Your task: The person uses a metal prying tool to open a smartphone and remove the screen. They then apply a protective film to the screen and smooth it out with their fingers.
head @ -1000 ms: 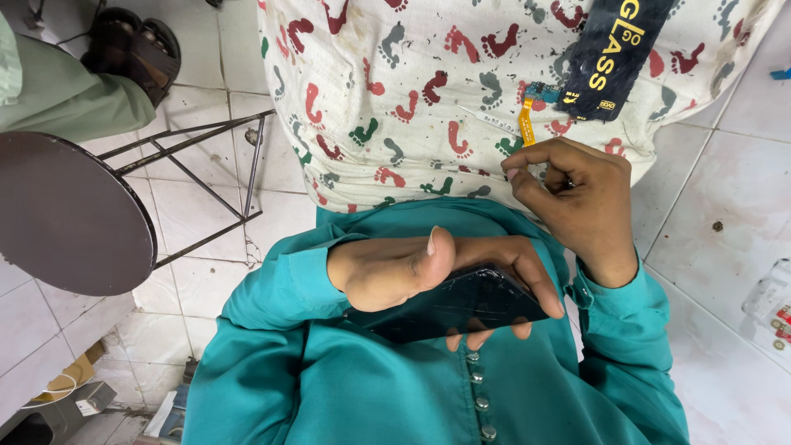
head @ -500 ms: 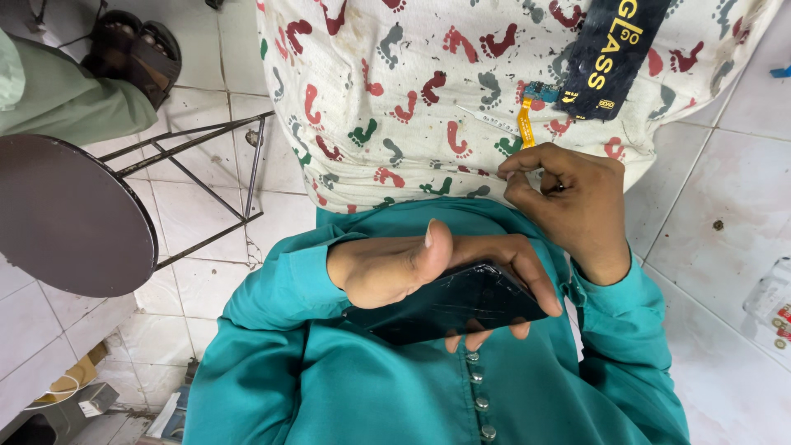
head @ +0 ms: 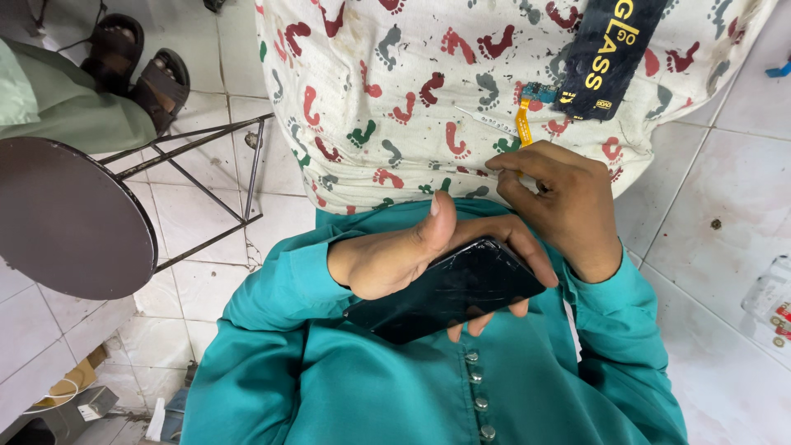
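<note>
Left hand (head: 395,255) clamps the cracked phone (head: 449,288) over the lap; right hand (head: 560,202), fingers pinched at the cloth's (head: 371,74) near edge, should grip small parts gently.

A footprint-patterned cloth (head: 395,91) covers the worktop; on it lie an orange flex cable (head: 523,124) and a black packet (head: 606,53).

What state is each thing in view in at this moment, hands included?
Phone: cracked dark screen, gripped in the left hand, thumb raised.
Right hand: fingers pinched on the cloth by the orange flex cable.
Orange flex cable: lying flat on the cloth.
Footprint-patterned cloth: spread out, stained.
Black package: lying on the cloth.
Round stool: standing upright on the tiled floor.
</note>
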`<action>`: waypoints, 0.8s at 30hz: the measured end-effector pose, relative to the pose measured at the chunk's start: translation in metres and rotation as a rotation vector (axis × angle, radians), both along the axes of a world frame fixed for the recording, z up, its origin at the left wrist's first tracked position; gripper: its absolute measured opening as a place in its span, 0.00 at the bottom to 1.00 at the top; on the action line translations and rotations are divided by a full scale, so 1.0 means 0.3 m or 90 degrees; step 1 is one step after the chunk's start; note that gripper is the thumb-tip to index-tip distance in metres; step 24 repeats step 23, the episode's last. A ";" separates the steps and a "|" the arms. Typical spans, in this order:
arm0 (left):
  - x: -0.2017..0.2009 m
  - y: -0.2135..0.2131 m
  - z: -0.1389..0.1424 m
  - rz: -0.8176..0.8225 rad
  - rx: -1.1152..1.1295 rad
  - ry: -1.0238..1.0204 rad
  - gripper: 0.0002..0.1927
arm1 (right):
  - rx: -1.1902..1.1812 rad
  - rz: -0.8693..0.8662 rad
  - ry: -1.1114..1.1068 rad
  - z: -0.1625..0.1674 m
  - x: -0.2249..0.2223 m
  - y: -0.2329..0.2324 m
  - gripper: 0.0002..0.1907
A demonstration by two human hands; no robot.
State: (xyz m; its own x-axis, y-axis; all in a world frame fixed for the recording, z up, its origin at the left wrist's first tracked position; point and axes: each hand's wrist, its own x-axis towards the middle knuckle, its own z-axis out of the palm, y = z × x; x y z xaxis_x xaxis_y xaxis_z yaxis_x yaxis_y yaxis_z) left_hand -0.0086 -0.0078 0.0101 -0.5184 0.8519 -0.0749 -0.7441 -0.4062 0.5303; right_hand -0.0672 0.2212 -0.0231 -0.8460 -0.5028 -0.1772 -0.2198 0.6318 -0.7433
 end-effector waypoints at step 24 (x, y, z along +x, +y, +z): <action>0.019 -0.008 0.012 0.058 -0.151 0.107 0.62 | -0.351 -0.118 -0.198 -0.262 0.119 0.033 0.09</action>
